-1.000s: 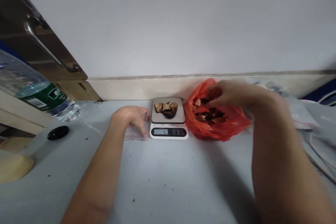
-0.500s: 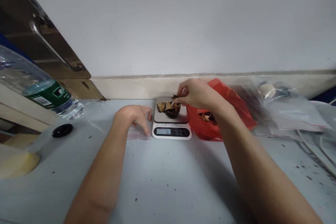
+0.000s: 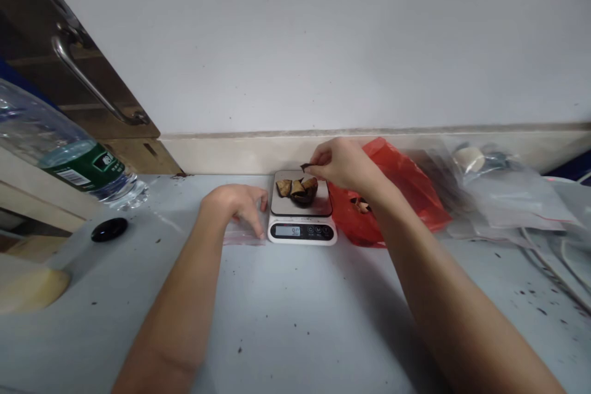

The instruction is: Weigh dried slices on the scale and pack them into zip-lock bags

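A white digital kitchen scale point(image 3: 303, 233) stands on the table near the wall, its display reading about 9.0. On its plate lie several dark brown, curled dried pieces point(image 3: 300, 189), pale on their inner sides. My right hand point(image 3: 341, 163) pinches a small dark dried piece point(image 3: 305, 167) above the plate's back right. My left hand point(image 3: 237, 206) rests left of the scale with fingers apart, over a clear zip bag point(image 3: 242, 239). Right of the scale sits an open red plastic bag point(image 3: 397, 188) with more dried pieces point(image 3: 360, 205) inside, partly covered by my right forearm.
A water bottle point(image 3: 87, 166) with a green label and a black oval object point(image 3: 109, 229) are at the left. Clear plastic bags point(image 3: 508, 191) and a white cable point(image 3: 549, 265) lie at the right. The wall point(image 3: 323, 43) rises close behind the scale.
My right hand has lifted slightly off the pile, with the small dark piece now showing at its fingertips. My left hand and the display reading look the same.
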A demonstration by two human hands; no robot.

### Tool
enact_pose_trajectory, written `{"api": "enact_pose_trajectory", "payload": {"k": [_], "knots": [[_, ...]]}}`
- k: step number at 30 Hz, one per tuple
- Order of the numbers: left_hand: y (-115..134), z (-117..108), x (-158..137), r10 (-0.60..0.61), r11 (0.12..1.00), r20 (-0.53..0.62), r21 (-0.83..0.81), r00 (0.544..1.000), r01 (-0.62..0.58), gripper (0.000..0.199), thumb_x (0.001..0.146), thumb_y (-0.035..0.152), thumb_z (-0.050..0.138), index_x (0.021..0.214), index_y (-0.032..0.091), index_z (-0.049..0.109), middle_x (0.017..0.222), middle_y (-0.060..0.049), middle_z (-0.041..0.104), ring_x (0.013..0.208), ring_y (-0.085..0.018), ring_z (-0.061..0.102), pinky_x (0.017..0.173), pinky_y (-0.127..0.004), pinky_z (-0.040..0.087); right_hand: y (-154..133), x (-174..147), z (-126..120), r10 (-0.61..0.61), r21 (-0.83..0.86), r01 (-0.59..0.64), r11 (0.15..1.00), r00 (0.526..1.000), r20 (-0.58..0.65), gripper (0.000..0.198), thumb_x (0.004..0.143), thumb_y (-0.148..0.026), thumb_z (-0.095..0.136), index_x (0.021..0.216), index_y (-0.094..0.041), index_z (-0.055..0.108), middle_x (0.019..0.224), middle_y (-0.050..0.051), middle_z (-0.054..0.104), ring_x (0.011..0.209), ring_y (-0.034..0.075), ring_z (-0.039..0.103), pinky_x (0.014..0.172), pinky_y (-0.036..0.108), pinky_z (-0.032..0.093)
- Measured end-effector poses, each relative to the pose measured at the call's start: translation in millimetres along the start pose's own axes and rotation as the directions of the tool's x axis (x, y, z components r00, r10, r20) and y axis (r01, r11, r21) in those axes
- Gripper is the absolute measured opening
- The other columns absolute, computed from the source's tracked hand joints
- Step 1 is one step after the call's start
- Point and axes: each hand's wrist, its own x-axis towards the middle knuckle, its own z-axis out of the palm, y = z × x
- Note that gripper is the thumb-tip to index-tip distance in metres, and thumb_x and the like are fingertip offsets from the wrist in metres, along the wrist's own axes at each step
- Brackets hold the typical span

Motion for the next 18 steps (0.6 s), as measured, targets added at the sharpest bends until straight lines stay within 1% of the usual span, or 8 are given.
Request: {"api": "enact_pose_trajectory", "payload": {"k": [4, 7, 11, 14, 16, 18], "knots": [[-0.2, 0.8, 1.0, -0.017, 0.999, 0.003, -0.032, 1.000, 0.017, 0.064, 0.039, 0.043, 0.090, 0.094, 0.026, 0.061, 0.105, -0.003, 0.075, 0.082, -0.024, 0.068, 0.061, -0.027, 0.051, -4.4, -6.3, -15.9, 0.003, -0.022, -0.003, 1.000, 1.000, -0.007, 0.014, 0.082, -0.012, 0.073, 0.070, -0.018, 0.073, 0.071, 0.003, 0.073, 0.064, 0.015, 0.063, 0.061, 0.028, 0.044], [-0.6, 2.2, 3.5, -0.018, 1.000, 0.001, -0.005, 1.000, 0.018, 0.065, 0.038, 0.042, 0.091, 0.093, 0.026, 0.060, 0.101, -0.001, 0.075, 0.083, -0.025, 0.068, 0.061, -0.027, 0.050, -6.7, -16.5, -33.9, 0.016, -0.039, -0.016, 0.999, 1.000, 0.003, 0.012, 0.081, -0.012, 0.073, 0.073, -0.019, 0.077, 0.070, 0.002, 0.075, 0.063, 0.015, 0.063, 0.059, 0.028, 0.044], [0.6, 3.0, 4.9, -0.006, 0.997, -0.012, 0.075, 1.000, 0.007, 0.055, 0.043, 0.040, 0.089, 0.088, 0.026, 0.061, 0.091, 0.001, 0.073, 0.082, -0.025, 0.068, 0.061, -0.028, 0.048, -10.0, -27.6, -51.1, 0.023, -0.073, -0.023, 0.997, 1.000, -0.003, 0.013, 0.083, -0.018, 0.072, 0.073, -0.020, 0.080, 0.066, 0.001, 0.073, 0.059, 0.014, 0.061, 0.057, 0.029, 0.043], [3.7, 1.8, 2.7, -0.016, 0.994, -0.010, 0.108, 1.000, 0.017, 0.043, 0.048, 0.036, 0.085, 0.082, 0.026, 0.061, 0.083, 0.001, 0.071, 0.078, -0.026, 0.067, 0.060, -0.029, 0.046, -12.5, -30.2, -56.4, 0.083, -0.135, -0.082, 0.987, 0.997, 0.005, 0.013, 0.082, -0.018, 0.072, 0.074, -0.021, 0.081, 0.069, 0.001, 0.074, 0.063, 0.015, 0.063, 0.058, 0.029, 0.044], [6.2, 0.7, 0.7, -0.020, 0.992, -0.009, 0.124, 1.000, 0.021, 0.035, 0.051, 0.031, 0.081, 0.080, 0.026, 0.062, 0.079, 0.001, 0.071, 0.079, -0.027, 0.068, 0.061, -0.030, 0.046, -11.2, -30.9, -59.1, 0.124, -0.164, -0.118, 0.979, 0.992, 0.030, 0.013, 0.081, -0.017, 0.071, 0.077, -0.021, 0.082, 0.072, 0.001, 0.075, 0.066, 0.016, 0.064, 0.059, 0.029, 0.045], [8.8, -0.3, -0.9, -0.028, 0.990, -0.007, 0.135, 1.000, 0.029, 0.031, 0.052, 0.027, 0.078, 0.080, 0.025, 0.063, 0.077, 0.001, 0.070, 0.080, -0.027, 0.068, 0.062, -0.030, 0.047, -6.1, -32.3, -63.2, 0.141, -0.181, -0.125, 0.976, 0.987, 0.083, 0.013, 0.082, -0.019, 0.071, 0.078, -0.022, 0.083, 0.073, 0.001, 0.076, 0.067, 0.018, 0.065, 0.060, 0.029, 0.046]]}}
